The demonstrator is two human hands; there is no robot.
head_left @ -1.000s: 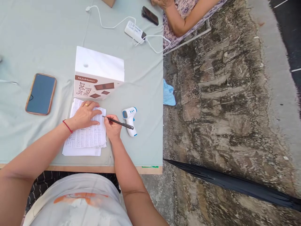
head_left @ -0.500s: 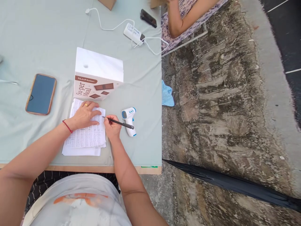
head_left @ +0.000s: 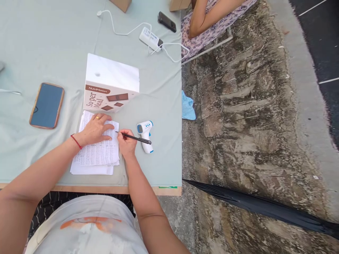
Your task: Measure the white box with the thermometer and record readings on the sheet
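My left hand (head_left: 96, 129) lies on several sheets of paper (head_left: 97, 157) covered in rows of handwriting, its fingers spread across the upper part. A ring and a red wrist string are on that arm. At the right edge of the papers, my right hand (head_left: 126, 143) is closed round a black pen (head_left: 137, 138), whose tip points left onto the top sheet. Just beyond the papers stands a white box (head_left: 111, 83) printed "NutriMotion Su-per Meal". A white and blue infrared thermometer (head_left: 145, 135) lies right of my right hand, under the pen's back end.
A phone (head_left: 47, 106) lies at the left. At the back are a white device (head_left: 150, 38) with a cable, a black device (head_left: 167, 21) and cardboard boxes (head_left: 122, 4). Another person's arm (head_left: 198, 24) is beyond the table's right edge, near blue cloth (head_left: 188, 106).
The other person's arm has shifted, and more of a cardboard box shows beside it. My two hands, the pen and the papers look almost the same.
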